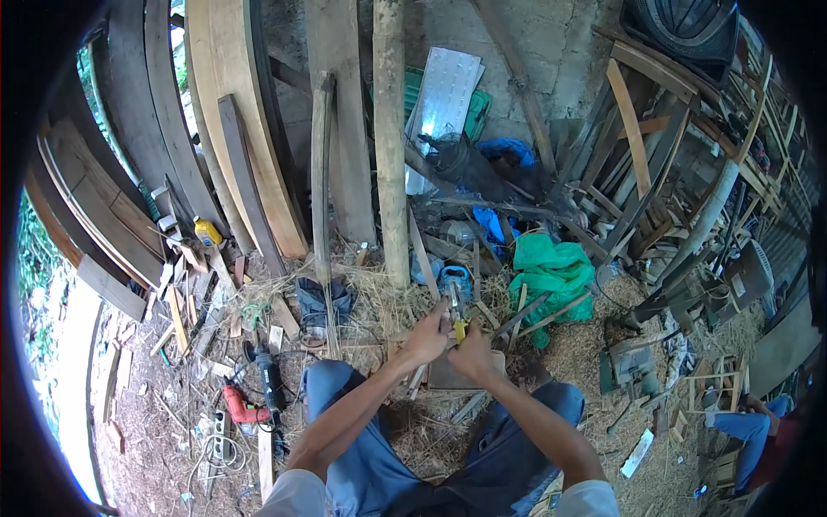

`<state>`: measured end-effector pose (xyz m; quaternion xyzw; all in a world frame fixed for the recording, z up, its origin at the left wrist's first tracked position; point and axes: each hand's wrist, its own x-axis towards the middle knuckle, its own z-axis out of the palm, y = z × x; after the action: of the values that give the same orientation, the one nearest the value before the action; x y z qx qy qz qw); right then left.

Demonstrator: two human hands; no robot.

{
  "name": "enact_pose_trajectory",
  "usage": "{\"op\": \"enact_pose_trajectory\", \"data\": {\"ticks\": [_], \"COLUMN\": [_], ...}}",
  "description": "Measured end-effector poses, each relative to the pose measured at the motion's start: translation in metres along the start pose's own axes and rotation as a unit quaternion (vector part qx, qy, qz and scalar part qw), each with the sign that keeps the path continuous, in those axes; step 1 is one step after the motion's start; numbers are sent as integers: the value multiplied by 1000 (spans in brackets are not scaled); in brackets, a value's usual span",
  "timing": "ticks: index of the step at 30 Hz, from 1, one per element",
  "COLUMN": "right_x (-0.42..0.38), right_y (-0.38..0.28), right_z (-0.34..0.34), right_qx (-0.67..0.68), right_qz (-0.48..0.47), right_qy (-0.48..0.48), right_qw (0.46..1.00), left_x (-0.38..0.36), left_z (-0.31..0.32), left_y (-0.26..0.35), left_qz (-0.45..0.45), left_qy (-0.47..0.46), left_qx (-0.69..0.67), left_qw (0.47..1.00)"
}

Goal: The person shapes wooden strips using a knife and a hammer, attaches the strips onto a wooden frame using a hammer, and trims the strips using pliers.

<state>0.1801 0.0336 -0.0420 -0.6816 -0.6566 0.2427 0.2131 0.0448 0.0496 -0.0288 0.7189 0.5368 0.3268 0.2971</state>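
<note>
Yellow-handled tool [459, 326] sits between both hands above the person's knees, over a flat board [465, 370]. Left hand [428, 334] and right hand [473, 355] each wrap closed around it. It looks rigid, light, metal-tipped; the handle seems safest to hold.

Daylight, fisheye warp, dark edges.

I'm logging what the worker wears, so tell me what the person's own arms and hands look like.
Both forearms are bare, and the left hand and right hand wear no gloves. Short pale grey or white sleeves show at the upper arms near the bottom edge. No watch, ring or wristband can be made out, though the view is too small to be sure. Blue trousers cover the legs below the arms.
</note>
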Motion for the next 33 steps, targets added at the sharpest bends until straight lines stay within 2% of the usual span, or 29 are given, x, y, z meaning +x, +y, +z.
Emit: {"op": "enact_pose_trajectory", "data": {"ticks": [1, 2, 3, 4, 6, 7, 8, 9, 10, 11, 13, 14, 15, 16, 17, 18, 19, 20, 22, 23, 24, 25, 28, 29, 33], "right_x": [6, 17, 17, 20, 14, 4, 1, -3, -4, -7, -6, -1, 6, 9, 13, 15, 17, 17, 12, 11, 12, 11, 5, 6, 2], "right_y": [3, 8, 12, 13, 14, 1, 5, 5, 5, 6, -8, 0, 10, 11, 13, 12, 10, 7, 4, 4, 4, 1, -14, -11, -19], "right_z": [-10, -28, -34, -35, -25, -18, -8, 1, 9, 15, -14, -14, -9, -9, -10, -17, -26, -33, -48, -55, -62, -70, -83, -79, -83], "right_qx": [0, -75, -150, -152, -104, -28, -32, 19, 74, 81, 174, 167, 181, 196, 195, 268, 338, 339, 290, 290, 101, -96, -160, -195, -203], "right_qz": [1, -36, -70, -71, -119, -3, -4, -43, -81, -78, -1, -1, -42, -83, -87, -52, -16, -19, -28, -24, -121, -210, -192, -202, -203], "right_qy": [0, -25, -55, -47, 63, -13, -12, 16, 44, 40, -55, -50, -47, -48, -51, -93, -135, -139, -20, -20, 70, 153, 113, 143, 110], "right_qw": [1000, 996, 985, 985, 986, 1000, 999, 999, 993, 993, 983, 985, 982, 976, 976, 957, 931, 930, 956, 956, 985, 961, 962, 949, 952], "left_x": [0, 1, -5, 0, 2, 8, 10, 8, 7, 4, 6, 4, 4, 8, 12, 12, 10, 10, 7, 3, 0, -3, -7, -7, -7], "left_z": [-6, -14, -19, -21, -23, -15, -6, -3, -2, 0, -9, -14, -18, -15, -13, -14, -24, -30, -35, -35, -35, -33, -33, -33, -33], "left_y": [6, 10, 12, 15, 18, 14, 3, 0, -2, -4, 12, 19, 25, 17, 4, -6, -5, -1, 8, 12, 15, 18, 20, 21, 25], "left_qz": [0, -83, -168, -160, -145, -137, -70, -7, -10, -5, 11, -109, -220, -217, -198, -179, -165, -166, -86, -88, -78, -68, -72, -74, -102], "left_qy": [-1, -70, -138, -137, -143, -140, -99, -56, -55, -55, -48, -70, -90, -88, -95, -99, -113, -109, -7, -9, -9, -8, -44, -48, -30], "left_qx": [0, -120, -238, -238, -253, -260, -130, 6, 9, 10, 3, -269, -515, -518, -582, -641, -630, -630, -518, -519, -492, -466, -425, -424, -376], "left_qw": [1000, 987, 947, 948, 946, 945, 984, 998, 998, 998, 999, 954, 824, 823, 783, 740, 750, 751, 851, 850, 867, 882, 901, 901, 921]}}
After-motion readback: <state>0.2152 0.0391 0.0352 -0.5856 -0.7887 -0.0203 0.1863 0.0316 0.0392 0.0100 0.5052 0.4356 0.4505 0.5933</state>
